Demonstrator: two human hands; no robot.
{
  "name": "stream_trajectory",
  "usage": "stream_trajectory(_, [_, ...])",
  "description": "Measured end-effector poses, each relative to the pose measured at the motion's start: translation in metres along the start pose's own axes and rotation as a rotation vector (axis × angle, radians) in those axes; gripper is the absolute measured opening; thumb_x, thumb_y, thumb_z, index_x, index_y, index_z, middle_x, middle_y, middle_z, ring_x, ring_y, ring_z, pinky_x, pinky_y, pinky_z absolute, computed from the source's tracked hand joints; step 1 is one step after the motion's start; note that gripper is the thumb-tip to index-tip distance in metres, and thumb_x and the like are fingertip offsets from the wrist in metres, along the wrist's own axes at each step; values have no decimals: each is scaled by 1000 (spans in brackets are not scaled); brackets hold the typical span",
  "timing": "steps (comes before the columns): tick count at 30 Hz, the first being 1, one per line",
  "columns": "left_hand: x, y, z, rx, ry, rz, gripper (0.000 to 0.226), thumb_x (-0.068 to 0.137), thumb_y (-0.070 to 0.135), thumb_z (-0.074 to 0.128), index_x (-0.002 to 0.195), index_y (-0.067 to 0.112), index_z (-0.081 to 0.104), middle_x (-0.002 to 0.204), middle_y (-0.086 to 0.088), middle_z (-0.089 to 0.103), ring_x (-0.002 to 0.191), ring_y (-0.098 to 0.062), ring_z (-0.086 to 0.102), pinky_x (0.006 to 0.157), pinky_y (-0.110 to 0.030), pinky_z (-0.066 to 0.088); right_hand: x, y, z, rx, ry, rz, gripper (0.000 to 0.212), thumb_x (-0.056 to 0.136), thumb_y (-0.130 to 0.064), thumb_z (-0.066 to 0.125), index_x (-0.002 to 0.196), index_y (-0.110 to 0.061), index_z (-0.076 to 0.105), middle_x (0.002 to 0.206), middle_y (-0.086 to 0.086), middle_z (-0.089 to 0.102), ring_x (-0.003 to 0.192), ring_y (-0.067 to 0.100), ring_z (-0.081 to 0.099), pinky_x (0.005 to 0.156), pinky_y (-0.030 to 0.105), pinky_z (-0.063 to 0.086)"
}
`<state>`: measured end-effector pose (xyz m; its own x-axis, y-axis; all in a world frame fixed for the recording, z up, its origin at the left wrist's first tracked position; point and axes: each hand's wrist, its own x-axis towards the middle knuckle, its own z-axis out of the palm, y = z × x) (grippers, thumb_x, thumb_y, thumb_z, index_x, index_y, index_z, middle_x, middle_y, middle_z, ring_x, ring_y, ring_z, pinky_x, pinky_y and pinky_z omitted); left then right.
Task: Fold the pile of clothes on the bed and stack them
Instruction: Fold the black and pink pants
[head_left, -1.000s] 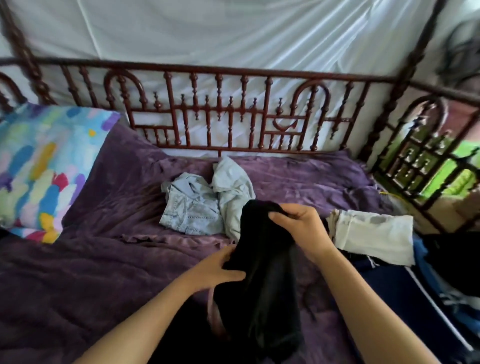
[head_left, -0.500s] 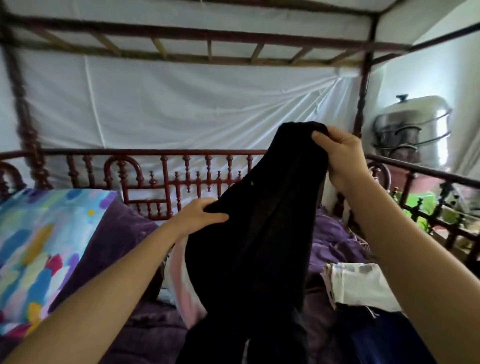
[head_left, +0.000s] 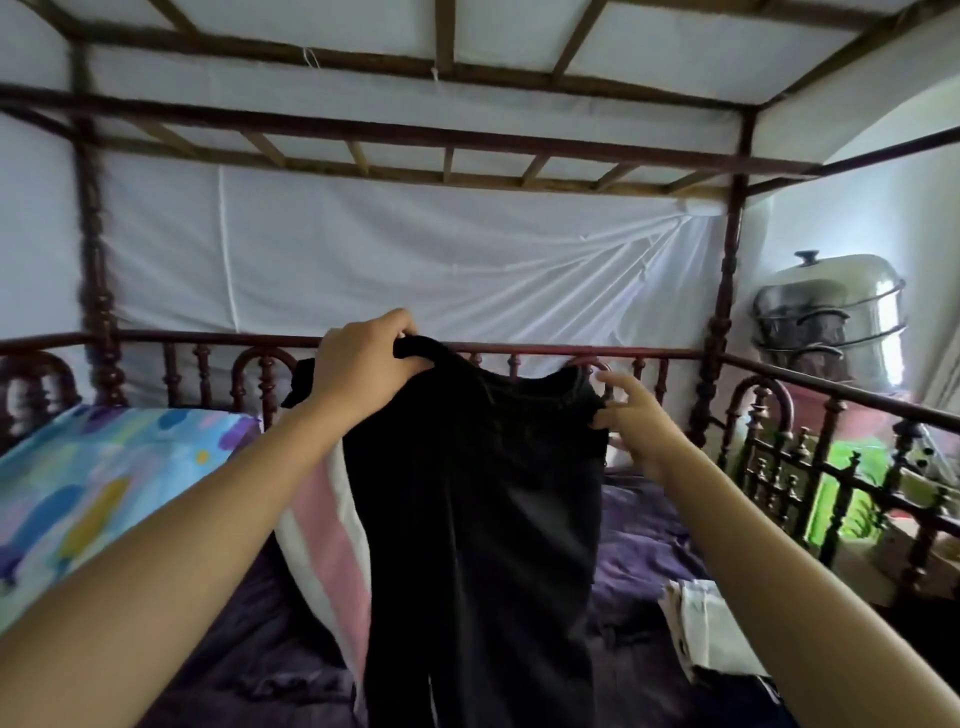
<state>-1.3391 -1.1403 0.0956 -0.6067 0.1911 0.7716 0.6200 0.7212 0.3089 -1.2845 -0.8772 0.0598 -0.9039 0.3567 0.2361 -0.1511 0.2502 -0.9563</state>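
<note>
I hold a black garment (head_left: 483, 509) up in the air over the bed, and it hangs long below my hands. My left hand (head_left: 363, 371) grips its top edge with curled fingers. My right hand (head_left: 631, 418) is at the garment's upper right corner, fingers spread, thumb and fingers pinching the edge. A pink and white striped cloth (head_left: 327, 530) hangs with the black garment on its left side. A folded white garment (head_left: 711, 629) lies on the purple bedspread (head_left: 644, 535) at lower right. The rest of the pile is hidden behind the black garment.
A colourful pillow (head_left: 104, 478) lies at the left. A carved wooden rail (head_left: 571, 356) runs along the far side and right side of the bed, with white cloth behind it. Beyond the right rail stand stacked steel pots (head_left: 831, 322).
The black garment went from the bed up into the air. My left hand moved from its middle to its top edge. My right hand left the top and shifted to the right corner.
</note>
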Motion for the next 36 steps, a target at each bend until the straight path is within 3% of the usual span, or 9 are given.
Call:
stream_trajectory(6, [-12, -15, -4, 82, -51, -47, 15, 86, 26, 60, 94, 14, 58, 85, -4, 65, 85, -29, 59, 65, -29, 31, -10, 32, 63, 22, -331, 124, 39, 84, 0, 63, 122, -9, 56, 94, 3, 65, 79, 11, 62, 54, 13, 48])
stream_trajectory(11, [-20, -52, -29, 186, -90, -111, 23, 84, 31, 65, 102, 17, 58, 97, -2, 67, 94, -26, 60, 70, -30, 35, 4, 20, 78, 250, -17, 6, 16, 85, -6, 64, 102, -5, 65, 77, 1, 68, 58, 9, 67, 52, 17, 52])
stream_trajectory(16, [-68, -89, -23, 502, -540, -194, 38, 83, 36, 61, 120, 28, 53, 112, -1, 61, 113, -23, 51, 91, -35, 35, 12, -26, 84, 352, -14, -185, 13, 85, -4, 64, 81, -17, 66, 69, -4, 67, 60, 5, 64, 59, 19, 51])
stream_trajectory(18, [-88, -99, -20, 520, -666, -233, 15, 82, 34, 60, 96, 28, 56, 87, 5, 56, 100, -18, 52, 84, -33, 34, 11, -34, 90, 407, -71, -157, 16, 85, -4, 64, 79, -19, 66, 71, -2, 68, 63, 10, 65, 61, 23, 54])
stream_trajectory(21, [-115, -116, -23, 61, -782, -467, 18, 82, 22, 68, 73, 16, 53, 63, 8, 50, 59, -3, 50, 62, -19, 38, 17, -22, 88, 431, -98, -90, 11, 85, -7, 64, 84, -18, 65, 83, 4, 67, 73, 17, 65, 66, 28, 56])
stream_trajectory(29, [-205, -122, -13, -831, -253, -898, 18, 57, 11, 79, 71, 10, 68, 63, 4, 68, 60, -6, 64, 59, -13, 50, 23, 101, 78, 46, -172, 198, 24, 79, -5, 69, 102, 0, 66, 73, 4, 71, 69, 19, 69, 70, 28, 59])
stream_trajectory(31, [-236, -122, -5, -878, -165, -1032, 11, 73, -4, 69, 71, 6, 66, 61, 2, 69, 57, -5, 65, 59, -13, 51, 13, 138, 91, -115, -236, 210, 17, 79, 0, 69, 95, 2, 66, 54, -4, 67, 52, 10, 65, 57, 18, 55])
stream_trajectory(34, [-289, -128, 5, -850, -118, -1201, 19, 82, -12, 57, 81, 5, 63, 66, 1, 70, 61, -8, 66, 63, -16, 52, -1, 193, 120, -329, -322, 247, 19, 80, -3, 70, 93, 10, 66, 75, 14, 63, 71, 25, 60, 77, 40, 52])
stream_trajectory(36, [-319, -132, 6, -788, -129, -1253, 19, 82, -10, 59, 85, 9, 62, 72, 1, 69, 69, -10, 64, 66, -17, 51, -12, 223, 141, -468, -397, 274, 23, 82, -8, 69, 91, 13, 66, 74, 15, 61, 71, 25, 57, 69, 38, 47])
